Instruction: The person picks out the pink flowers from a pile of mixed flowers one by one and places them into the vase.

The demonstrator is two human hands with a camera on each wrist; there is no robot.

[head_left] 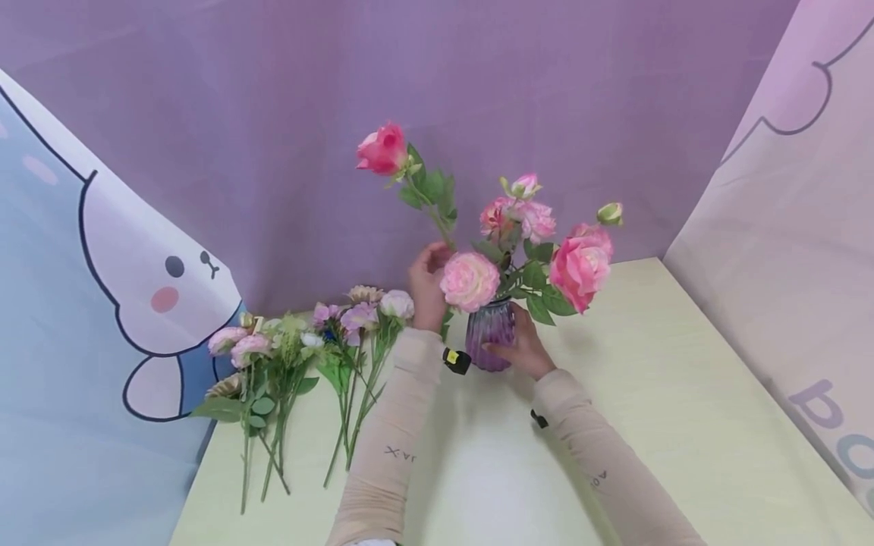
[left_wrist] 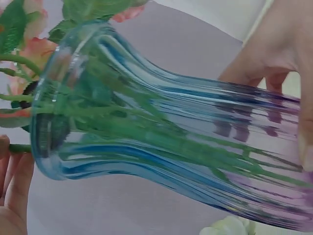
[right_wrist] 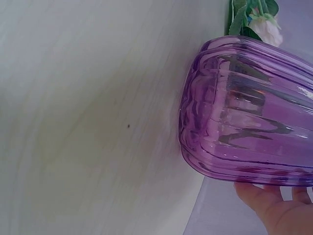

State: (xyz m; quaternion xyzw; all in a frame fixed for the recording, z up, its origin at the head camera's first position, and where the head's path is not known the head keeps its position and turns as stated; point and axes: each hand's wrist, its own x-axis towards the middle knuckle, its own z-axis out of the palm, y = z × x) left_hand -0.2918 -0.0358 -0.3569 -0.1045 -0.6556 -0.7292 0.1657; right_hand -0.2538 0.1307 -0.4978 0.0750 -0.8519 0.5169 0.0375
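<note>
A ribbed glass vase (head_left: 490, 337), bluish at the mouth and purple below, stands on the table with pink flowers (head_left: 580, 265) in it. My right hand (head_left: 527, 345) grips its lower body from the right, fingers behind and thumb in front. At the vase's mouth, my left hand (head_left: 428, 284) pinches the green stem of a deep pink rose (head_left: 384, 149) that leans out to the upper left. The left wrist view shows that stem (left_wrist: 20, 148) between the fingers at the rim, and other stems (left_wrist: 171, 142) inside the glass. A pale pink bloom (head_left: 470, 281) partly covers the rim.
Left of the vase, loose flowers lie on the table (head_left: 614, 425): pink blooms with green leaves (head_left: 250, 349), and lilac ones (head_left: 359, 317) beside a white bloom (head_left: 397, 304). A purple backdrop (head_left: 293, 152) rises behind, with printed panels (head_left: 102, 250) at the sides.
</note>
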